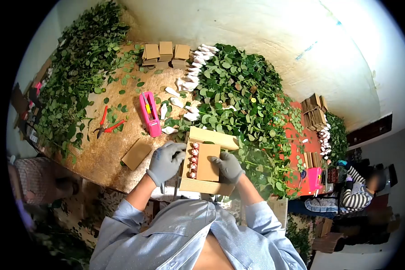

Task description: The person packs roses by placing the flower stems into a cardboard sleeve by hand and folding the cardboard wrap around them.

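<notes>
Corrugated tan cardboard (pixel 206 186) lay spread open just in front of the wearer, its ridged near flap and raised far flap framing a single row of small red-and-white flower heads (pixel 194 160). A smooth, flat cardboard rectangle (pixel 205 173) already covered the area just right of the heads; the outer wrap was not yet closed. The right hand (pixel 230 168), in a grey knit glove, grasped that rectangle by its right edge. The left hand (pixel 167 161), gloved alike, had bent fingers at the wrap's left edge (whether they pinched it, I could not tell).

Farther off, white pointed bundles (pixel 176 102), perhaps wrapped flower heads, lay loose beside glossy green leafy stems (pixel 238 81). Stacked brown cardboard pieces (pixel 165 51) stood at the far side. To the left, a pink plastic tape dispenser (pixel 154 122) and red-handled pruning shears (pixel 109 126) rested on the stained, rough tabletop (pixel 117 96), apart from both hands.
</notes>
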`<state>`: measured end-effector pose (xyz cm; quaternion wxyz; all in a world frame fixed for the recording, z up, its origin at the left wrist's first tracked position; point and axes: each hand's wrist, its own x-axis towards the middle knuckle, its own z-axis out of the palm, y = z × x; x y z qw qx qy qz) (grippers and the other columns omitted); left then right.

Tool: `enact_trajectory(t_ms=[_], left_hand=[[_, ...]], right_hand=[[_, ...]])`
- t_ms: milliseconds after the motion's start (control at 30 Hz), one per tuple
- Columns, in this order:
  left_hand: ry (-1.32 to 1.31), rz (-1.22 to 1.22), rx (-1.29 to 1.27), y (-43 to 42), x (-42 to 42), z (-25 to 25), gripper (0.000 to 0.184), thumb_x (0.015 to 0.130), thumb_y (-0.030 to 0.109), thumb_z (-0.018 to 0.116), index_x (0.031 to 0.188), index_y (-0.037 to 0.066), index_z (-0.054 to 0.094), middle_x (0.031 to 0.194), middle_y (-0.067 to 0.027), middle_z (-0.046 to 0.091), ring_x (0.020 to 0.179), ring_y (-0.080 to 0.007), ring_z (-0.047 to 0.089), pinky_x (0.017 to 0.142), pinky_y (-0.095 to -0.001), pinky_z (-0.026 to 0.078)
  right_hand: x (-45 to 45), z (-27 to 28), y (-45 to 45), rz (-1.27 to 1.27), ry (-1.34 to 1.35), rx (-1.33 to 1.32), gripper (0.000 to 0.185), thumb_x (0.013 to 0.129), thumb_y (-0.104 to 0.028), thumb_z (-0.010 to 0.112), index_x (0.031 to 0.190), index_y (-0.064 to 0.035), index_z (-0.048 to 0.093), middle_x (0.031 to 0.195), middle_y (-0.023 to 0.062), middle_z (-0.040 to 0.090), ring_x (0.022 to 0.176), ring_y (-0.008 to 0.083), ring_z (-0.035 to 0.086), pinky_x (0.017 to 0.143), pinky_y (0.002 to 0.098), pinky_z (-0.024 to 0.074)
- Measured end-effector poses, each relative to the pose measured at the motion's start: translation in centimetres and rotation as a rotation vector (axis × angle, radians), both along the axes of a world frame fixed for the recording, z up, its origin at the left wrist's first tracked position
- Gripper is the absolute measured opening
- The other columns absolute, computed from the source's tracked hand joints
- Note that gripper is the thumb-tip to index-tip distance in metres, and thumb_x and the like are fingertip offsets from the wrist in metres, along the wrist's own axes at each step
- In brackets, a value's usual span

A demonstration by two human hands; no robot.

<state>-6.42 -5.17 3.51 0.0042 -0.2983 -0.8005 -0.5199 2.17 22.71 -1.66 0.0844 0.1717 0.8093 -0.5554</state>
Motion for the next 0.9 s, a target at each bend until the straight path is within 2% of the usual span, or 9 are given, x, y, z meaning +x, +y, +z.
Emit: enact_trajectory(t_ms=[33,167,267,300,433,600,667,767,900], left_hand=[[-0.012,0.011,-0.028,0.2,-0.3,0.4,0.024,0.091,0.015,0.068,0.112,0.005,0.075,0.098,-0.0154,0.072,0.092,-0.031,0.071,0.082,-0.038,0.057],[-0.107,-0.056,-0.177,1.8,-0.3,0.7,0.029,0.089,0.021,0.073,0.113,0.007,0.075,0.098,-0.0151,0.072,0.095,-0.0329,0.07,0.085,-0.0395,0.057],[0.066,-0.222,-0.287,3.3,-0.5,-0.6,0.032,0.089,0.026,0.073,0.115,0.007,0.074,0.103,-0.0155,0.071,0.097,-0.0334,0.07,0.087,-0.0419,0.056],[-0.005,-0.293,-0.389,3.7,-0.6,-0.5,0.044,0.088,0.027,0.077,0.127,0.007,0.07,0.129,-0.0174,0.066,0.116,-0.0345,0.066,0.102,-0.0428,0.052],[0.098,-0.397,-0.623,5.2,-0.2,-1.5,0.063,0.087,0.037,0.078,0.142,0.012,0.061,0.159,-0.011,0.046,0.142,-0.0341,0.048,0.119,-0.044,0.039],[0.047,-0.39,-0.694,5.2,0.6,-1.4,0.063,0.087,0.036,0.079,0.142,0.01,0.062,0.16,-0.0109,0.046,0.141,-0.0353,0.048,0.118,-0.0445,0.04],[0.014,-0.371,-0.659,5.0,0.9,-2.0,0.063,0.087,0.036,0.079,0.141,0.009,0.062,0.16,-0.0107,0.046,0.141,-0.036,0.048,0.118,-0.0447,0.04],[0.055,-0.319,-0.709,4.5,0.9,-3.5,0.065,0.086,0.042,0.078,0.14,0.009,0.064,0.158,-0.0117,0.048,0.137,-0.0345,0.051,0.115,-0.044,0.043],[0.031,-0.303,-0.661,4.6,1.3,-2.4,0.06,0.083,0.036,0.081,0.132,0.004,0.066,0.153,-0.0181,0.051,0.133,-0.0385,0.054,0.112,-0.0455,0.044]], right_hand=[[-0.5,1.0,0.0,0.055,-0.057,0.123,0.053,0.094,-0.045,0.072,0.112,0.0047,0.074,0.1,0.0198,0.077,0.09,0.0275,0.074,0.083,0.0376,0.0561],[-1.9,3.0,-1.1,0.105,-0.201,0.34,0.059,0.092,-0.051,0.071,0.112,0.0046,0.074,0.106,0.0261,0.075,0.102,0.0399,0.072,0.091,0.0441,0.055],[-1.8,2.9,-1.4,0.147,-0.171,0.481,0.06,0.092,-0.053,0.069,0.11,0.0041,0.074,0.108,0.0269,0.074,0.104,0.0411,0.071,0.093,0.0452,0.0545],[-1.8,2.7,-1.4,0.171,-0.205,0.478,0.062,0.092,-0.055,0.068,0.109,0.004,0.074,0.11,0.028,0.073,0.106,0.0425,0.07,0.094,0.046,0.0543],[-1.9,2.3,-1.4,0.143,-0.211,0.402,0.06,0.093,-0.053,0.067,0.106,0.0044,0.075,0.112,0.028,0.073,0.105,0.0419,0.071,0.093,0.0463,0.0546],[-0.6,3.5,-3.3,0.067,-0.038,0.766,0.05,0.095,-0.046,0.069,0.116,-0.0016,0.063,0.104,0.0222,0.072,0.095,0.0403,0.071,0.086,0.0477,0.0553],[-0.1,4.0,-4.2,0.074,0.176,0.817,0.049,0.086,-0.03,0.077,0.123,-0.0049,0.057,0.125,0.0187,0.061,0.112,0.0382,0.063,0.09,0.0461,0.0546],[-0.5,1.9,-4.2,0.243,0.538,0.78,0.061,0.081,-0.019,0.078,0.136,-0.0063,0.055,0.132,0.0169,0.06,0.12,0.0382,0.061,0.103,0.0457,0.0482],[-1.3,2.3,-4.4,0.35,0.39,0.747,0.059,0.086,-0.02,0.073,0.14,-0.0098,0.05,0.135,0.014,0.06,0.121,0.0343,0.063,0.089,0.0489,0.0547]])
